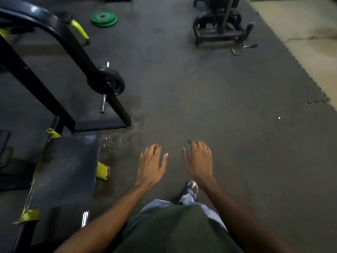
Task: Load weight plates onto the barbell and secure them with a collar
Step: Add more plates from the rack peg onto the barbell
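My left hand [152, 162] and my right hand [197, 159] hover side by side over the dark rubber floor, palms down, fingers loosely spread, holding nothing. Two green weight plates [104, 19] lie stacked flat on the floor far ahead to the left. A small black plate [106, 82] sits on a chrome peg [103, 105] on the black rack frame at left. No barbell shaft or collar is plainly visible.
A black and yellow bench rack [54, 57] with a dark seat pad [63, 172] fills the left side. Another black machine base [218, 28] stands at the back right. The rubber mat [209, 106] ends in a jagged edge against pale concrete [313, 42] at right. My shoe [191, 189] is below my hands.
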